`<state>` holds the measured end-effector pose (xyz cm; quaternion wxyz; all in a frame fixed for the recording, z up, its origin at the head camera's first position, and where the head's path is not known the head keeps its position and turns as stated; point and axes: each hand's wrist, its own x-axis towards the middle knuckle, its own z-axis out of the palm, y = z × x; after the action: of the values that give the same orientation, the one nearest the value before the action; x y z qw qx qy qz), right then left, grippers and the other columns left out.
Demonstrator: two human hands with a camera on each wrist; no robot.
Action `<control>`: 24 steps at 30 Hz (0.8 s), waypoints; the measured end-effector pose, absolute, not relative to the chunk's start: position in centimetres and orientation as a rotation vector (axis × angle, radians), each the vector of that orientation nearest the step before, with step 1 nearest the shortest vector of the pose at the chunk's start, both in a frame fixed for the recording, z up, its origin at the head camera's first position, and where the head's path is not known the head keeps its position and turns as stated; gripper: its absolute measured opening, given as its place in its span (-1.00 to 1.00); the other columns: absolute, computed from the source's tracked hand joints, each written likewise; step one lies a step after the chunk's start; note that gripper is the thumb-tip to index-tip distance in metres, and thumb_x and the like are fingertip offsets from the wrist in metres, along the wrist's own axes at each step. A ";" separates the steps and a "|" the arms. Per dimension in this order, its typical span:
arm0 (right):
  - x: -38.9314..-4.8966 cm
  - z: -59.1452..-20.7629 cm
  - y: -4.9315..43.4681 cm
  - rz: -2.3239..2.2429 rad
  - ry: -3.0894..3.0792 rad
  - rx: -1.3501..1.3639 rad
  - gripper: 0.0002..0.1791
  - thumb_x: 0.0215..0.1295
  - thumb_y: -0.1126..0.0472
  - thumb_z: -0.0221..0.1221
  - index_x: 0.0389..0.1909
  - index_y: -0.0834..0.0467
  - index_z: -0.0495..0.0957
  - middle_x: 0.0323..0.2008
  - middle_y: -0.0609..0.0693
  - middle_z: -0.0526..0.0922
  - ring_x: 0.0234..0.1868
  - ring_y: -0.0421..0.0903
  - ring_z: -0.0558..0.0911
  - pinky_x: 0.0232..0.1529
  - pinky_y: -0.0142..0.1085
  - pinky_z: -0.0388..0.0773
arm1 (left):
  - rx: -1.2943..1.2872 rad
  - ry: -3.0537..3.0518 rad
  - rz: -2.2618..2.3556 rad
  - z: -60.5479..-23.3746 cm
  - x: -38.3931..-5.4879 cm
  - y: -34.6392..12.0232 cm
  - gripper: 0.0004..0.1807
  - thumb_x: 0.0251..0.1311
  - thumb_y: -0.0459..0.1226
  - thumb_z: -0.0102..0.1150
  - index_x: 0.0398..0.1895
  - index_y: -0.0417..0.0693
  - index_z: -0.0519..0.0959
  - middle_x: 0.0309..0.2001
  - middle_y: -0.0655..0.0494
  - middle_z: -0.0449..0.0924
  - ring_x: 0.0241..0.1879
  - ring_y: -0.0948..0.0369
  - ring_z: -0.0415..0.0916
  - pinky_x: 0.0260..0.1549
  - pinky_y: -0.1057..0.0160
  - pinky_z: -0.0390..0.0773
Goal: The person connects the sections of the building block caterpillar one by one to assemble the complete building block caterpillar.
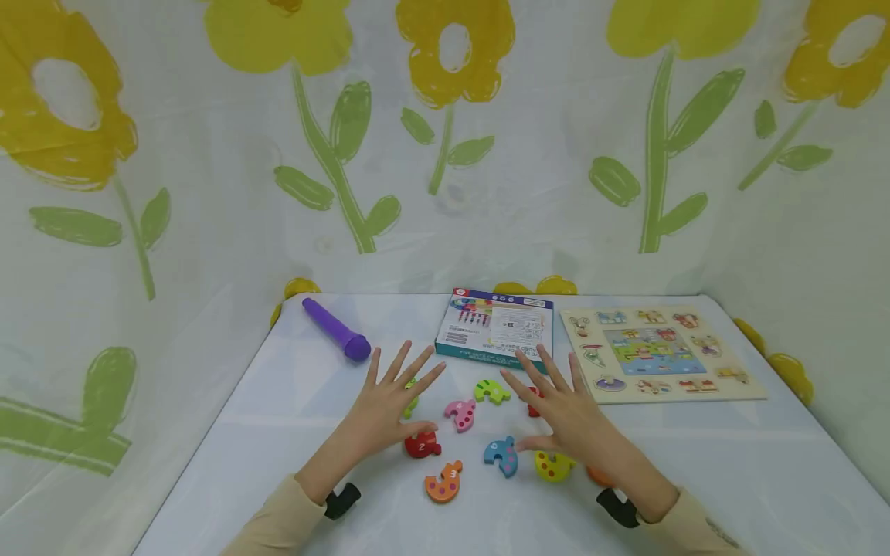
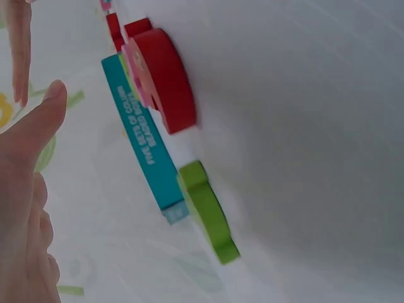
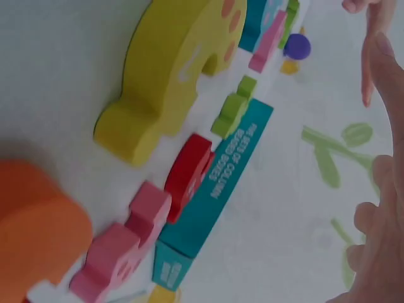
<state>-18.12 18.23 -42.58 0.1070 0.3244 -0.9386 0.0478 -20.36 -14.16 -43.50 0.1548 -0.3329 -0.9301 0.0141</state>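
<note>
Left hand (image 1: 385, 409): fingers spread and straight, raised over the table near the red "2" piece (image 1: 421, 445) and a green piece (image 2: 208, 211).
Right hand (image 1: 573, 417): fingers likewise spread, raised near the yellow piece (image 1: 552, 468) and the blue piece (image 1: 502, 457).
Between the hands: a pink piece (image 1: 460, 415) and a lime piece (image 1: 491, 391); the orange "3" piece (image 1: 443, 483) lies nearer the person.
Behind the pieces: a teal-edged box (image 1: 473, 328), a purple toy microphone (image 1: 334, 328) to its left, a wooden puzzle board (image 1: 653, 386) to its right.
Table (image 1: 257, 448): white, against hanging cloth (image 1: 501, 239) printed with yellow flowers.
Partly covered: in the head view, the right hand overlaps a red piece (image 1: 534, 401) and another orange piece (image 1: 599, 477).
Right wrist view only: a second pink piece (image 3: 120, 249); its printed marking is unclear.
</note>
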 end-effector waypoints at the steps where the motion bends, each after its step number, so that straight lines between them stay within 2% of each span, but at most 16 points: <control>1: -18.2 -42.7 18.0 0.147 -2.769 0.967 0.13 -0.01 -0.48 0.19 0.53 -0.12 -0.04 0.53 0.13 -0.15 0.48 0.18 -0.44 0.31 0.33 -0.52 | -0.954 -2.668 0.047 -43.5 -20.4 -14.4 0.02 0.10 0.34 0.09 0.55 0.24 -0.08 0.56 0.11 -0.30 0.50 -0.06 -0.43 0.30 -0.35 -0.45; 5: -18.1 -42.9 17.2 0.168 -2.773 1.023 0.12 0.00 -0.44 0.21 0.53 -0.10 -0.01 0.53 0.12 -0.17 0.49 0.18 -0.41 0.30 0.35 -0.50 | -0.969 -2.685 0.042 -43.6 -20.5 -15.4 0.00 0.12 0.33 0.08 0.55 0.22 -0.06 0.56 0.10 -0.30 0.50 -0.02 -0.45 0.32 -0.32 -0.45; 9: -17.9 -43.0 16.2 0.156 -2.773 1.058 0.12 -0.02 -0.44 0.22 0.52 -0.08 0.03 0.53 0.10 -0.16 0.49 0.24 -0.30 0.29 0.41 -0.37 | -0.994 -2.695 -0.027 -43.8 -20.7 -16.2 0.01 0.11 0.30 0.14 0.54 0.19 -0.04 0.55 0.08 -0.26 0.50 -0.05 -0.36 0.34 -0.29 -0.45; 12: -17.9 -43.2 15.4 0.150 -2.789 1.089 0.11 0.00 -0.44 0.22 0.52 -0.07 0.03 0.53 0.10 -0.15 0.49 0.26 -0.27 0.29 0.41 -0.36 | -0.999 -2.705 -0.099 -43.8 -20.8 -16.9 0.02 0.10 0.25 0.19 0.54 0.14 -0.01 0.55 0.07 -0.21 0.50 -0.04 -0.29 0.36 -0.26 -0.37; 18: -18.0 -43.6 13.6 0.234 -2.831 1.164 0.05 0.04 -0.40 0.22 0.50 -0.07 0.08 0.52 0.08 -0.09 0.50 0.20 -0.28 0.31 0.38 -0.36 | -1.022 -2.759 -0.278 -44.3 -21.4 -18.7 -0.08 0.17 0.11 0.23 0.50 -0.05 0.10 0.51 0.02 -0.02 0.48 -0.02 -0.14 0.37 -0.22 -0.09; 21: -18.1 -43.8 12.6 0.277 -2.868 1.190 0.01 0.09 -0.42 0.16 0.51 -0.09 0.07 0.52 0.03 -0.06 0.51 0.15 -0.27 0.34 0.35 -0.31 | -1.064 -2.814 -0.466 -44.7 -22.1 -19.6 -0.23 0.24 -0.07 0.23 0.44 -0.15 0.21 0.46 -0.04 0.10 0.45 -0.05 -0.03 0.35 -0.15 0.08; 24: -18.2 -44.1 11.7 0.346 -2.886 1.240 -0.05 0.12 -0.42 0.13 0.48 -0.08 0.15 0.50 0.01 0.05 0.51 0.14 -0.17 0.35 0.32 -0.24 | -1.095 -2.873 -0.688 -45.0 -23.1 -20.4 -0.40 0.29 -0.23 0.20 0.37 -0.20 0.32 0.42 -0.07 0.20 0.41 -0.05 0.09 0.28 -0.03 0.24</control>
<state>-18.15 11.67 -44.09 -0.0091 0.3925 -0.9132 0.1096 -23.06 -20.35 -45.04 -0.0048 -0.3475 -0.9119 -0.2184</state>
